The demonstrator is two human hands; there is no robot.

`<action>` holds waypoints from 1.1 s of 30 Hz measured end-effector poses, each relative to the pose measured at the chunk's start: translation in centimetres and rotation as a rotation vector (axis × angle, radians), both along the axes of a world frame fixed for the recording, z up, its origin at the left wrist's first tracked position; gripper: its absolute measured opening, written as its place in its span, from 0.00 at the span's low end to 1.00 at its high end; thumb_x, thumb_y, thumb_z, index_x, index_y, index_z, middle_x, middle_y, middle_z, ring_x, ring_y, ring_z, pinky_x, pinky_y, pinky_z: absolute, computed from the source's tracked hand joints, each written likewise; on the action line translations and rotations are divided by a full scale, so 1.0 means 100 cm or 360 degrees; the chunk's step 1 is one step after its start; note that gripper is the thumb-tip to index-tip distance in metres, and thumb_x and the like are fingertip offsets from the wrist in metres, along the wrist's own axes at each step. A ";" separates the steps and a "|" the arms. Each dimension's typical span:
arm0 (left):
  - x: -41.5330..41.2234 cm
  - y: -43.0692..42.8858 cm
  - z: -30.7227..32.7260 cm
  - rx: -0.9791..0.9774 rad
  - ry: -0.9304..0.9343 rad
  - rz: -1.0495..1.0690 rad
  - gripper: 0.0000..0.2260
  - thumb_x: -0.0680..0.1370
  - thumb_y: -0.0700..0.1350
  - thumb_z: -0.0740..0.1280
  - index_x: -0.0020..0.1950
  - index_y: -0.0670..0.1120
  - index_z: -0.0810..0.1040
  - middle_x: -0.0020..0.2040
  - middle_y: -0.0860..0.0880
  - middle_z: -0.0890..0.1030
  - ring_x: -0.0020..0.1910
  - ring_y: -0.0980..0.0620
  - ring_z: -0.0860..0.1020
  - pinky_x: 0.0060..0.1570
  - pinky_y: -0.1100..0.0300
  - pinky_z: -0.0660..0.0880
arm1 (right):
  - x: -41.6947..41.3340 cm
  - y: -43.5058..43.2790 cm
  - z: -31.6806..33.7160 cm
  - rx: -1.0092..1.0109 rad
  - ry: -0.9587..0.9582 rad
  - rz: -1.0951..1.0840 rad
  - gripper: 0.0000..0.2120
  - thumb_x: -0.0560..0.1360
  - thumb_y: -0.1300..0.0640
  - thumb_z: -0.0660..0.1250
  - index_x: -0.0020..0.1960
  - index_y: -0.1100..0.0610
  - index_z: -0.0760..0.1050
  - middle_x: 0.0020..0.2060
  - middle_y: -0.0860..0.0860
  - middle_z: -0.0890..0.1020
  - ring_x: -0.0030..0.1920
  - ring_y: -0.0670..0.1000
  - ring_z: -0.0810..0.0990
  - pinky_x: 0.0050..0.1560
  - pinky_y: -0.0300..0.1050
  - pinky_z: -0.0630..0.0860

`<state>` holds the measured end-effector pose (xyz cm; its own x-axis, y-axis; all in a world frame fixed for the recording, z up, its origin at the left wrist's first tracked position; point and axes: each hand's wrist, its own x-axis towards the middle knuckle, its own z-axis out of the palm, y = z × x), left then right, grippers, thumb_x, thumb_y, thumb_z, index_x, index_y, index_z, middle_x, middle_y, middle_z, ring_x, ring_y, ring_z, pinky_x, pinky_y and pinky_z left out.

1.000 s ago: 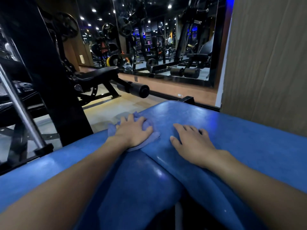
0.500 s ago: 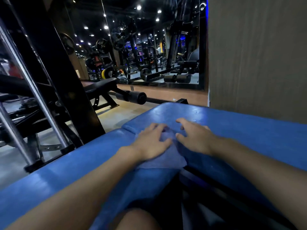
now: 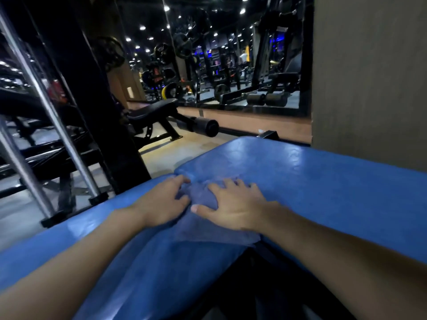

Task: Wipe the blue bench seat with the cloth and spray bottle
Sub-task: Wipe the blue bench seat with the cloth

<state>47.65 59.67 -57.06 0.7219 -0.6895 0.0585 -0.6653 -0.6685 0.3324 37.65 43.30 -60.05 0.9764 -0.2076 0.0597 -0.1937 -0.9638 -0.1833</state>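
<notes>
The blue bench seat (image 3: pixel 312 181) fills the lower half of the view, two padded sections meeting at a seam in the middle. A blue-grey cloth (image 3: pixel 203 227) lies spread over that seam. My right hand (image 3: pixel 233 206) presses flat on the cloth with fingers spread. My left hand (image 3: pixel 161 202) rests on the cloth's left edge, fingers slightly bent onto it. No spray bottle is in view.
A black machine upright (image 3: pixel 92 100) and chrome bars (image 3: pixel 57 125) stand close on the left. A black bench with a foam roller (image 3: pixel 205 127) sits on the floor beyond. A mirror wall (image 3: pixel 231 65) is ahead, a grey-brown wall panel (image 3: pixel 369 77) on the right.
The cloth has slid right from the left pad onto the seam. My right hand moved from the bare pad onto the cloth, and my left hand shifted to its left edge.
</notes>
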 end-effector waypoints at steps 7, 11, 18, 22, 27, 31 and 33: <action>-0.020 0.045 -0.005 0.0173 -0.0106 0.0152 0.21 0.79 0.50 0.62 0.72 0.50 0.67 0.66 0.46 0.73 0.61 0.44 0.74 0.63 0.49 0.69 | 0.014 0.010 -0.006 0.0118 0.0022 -0.0064 0.34 0.70 0.28 0.49 0.74 0.38 0.54 0.77 0.49 0.58 0.76 0.58 0.50 0.72 0.63 0.49; -0.044 0.084 -0.006 0.0275 -0.0105 0.0216 0.19 0.79 0.54 0.63 0.69 0.53 0.70 0.63 0.49 0.72 0.60 0.45 0.74 0.63 0.49 0.69 | -0.002 0.021 -0.006 0.0167 -0.0064 0.0315 0.33 0.70 0.33 0.50 0.74 0.37 0.59 0.76 0.47 0.62 0.76 0.52 0.54 0.75 0.56 0.49; -0.059 0.110 -0.005 0.0379 -0.0092 0.0236 0.36 0.64 0.74 0.45 0.68 0.63 0.70 0.68 0.57 0.69 0.67 0.49 0.70 0.65 0.43 0.67 | -0.030 0.054 0.002 -0.0087 -0.0092 0.0363 0.32 0.73 0.32 0.49 0.76 0.36 0.52 0.79 0.50 0.47 0.78 0.54 0.44 0.73 0.63 0.47; -0.060 0.120 -0.018 0.0384 -0.0236 0.0185 0.37 0.65 0.74 0.43 0.71 0.64 0.64 0.69 0.59 0.67 0.69 0.52 0.66 0.66 0.46 0.64 | -0.005 0.050 -0.004 -0.0010 -0.0060 0.0295 0.28 0.76 0.32 0.49 0.75 0.35 0.54 0.76 0.49 0.59 0.75 0.54 0.56 0.71 0.59 0.55; -0.060 0.135 -0.014 0.0367 -0.0222 0.0217 0.37 0.64 0.76 0.44 0.71 0.65 0.62 0.68 0.59 0.67 0.69 0.53 0.66 0.66 0.47 0.63 | 0.023 0.043 0.000 -0.0059 -0.0041 0.0320 0.26 0.78 0.36 0.52 0.75 0.36 0.56 0.76 0.50 0.62 0.74 0.57 0.60 0.69 0.56 0.57; -0.061 0.144 -0.017 0.0409 -0.0185 0.0178 0.36 0.66 0.75 0.45 0.71 0.64 0.63 0.68 0.59 0.67 0.68 0.54 0.67 0.65 0.47 0.64 | -0.017 0.054 -0.008 -0.0235 -0.0159 0.0704 0.32 0.72 0.32 0.44 0.75 0.36 0.58 0.77 0.46 0.60 0.77 0.52 0.56 0.73 0.55 0.57; -0.060 0.146 -0.019 0.0352 -0.0177 0.0183 0.37 0.66 0.74 0.45 0.71 0.63 0.64 0.69 0.59 0.67 0.68 0.54 0.66 0.66 0.48 0.64 | -0.037 0.060 -0.013 -0.0253 -0.0197 0.0913 0.31 0.72 0.32 0.45 0.75 0.36 0.57 0.78 0.43 0.57 0.78 0.49 0.53 0.74 0.55 0.53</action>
<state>41.69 74.32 -58.93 0.7938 -0.6081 -0.0012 -0.6050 -0.7900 0.0993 33.90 49.28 -61.36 0.9137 0.3705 0.1670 0.3783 -0.9255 -0.0164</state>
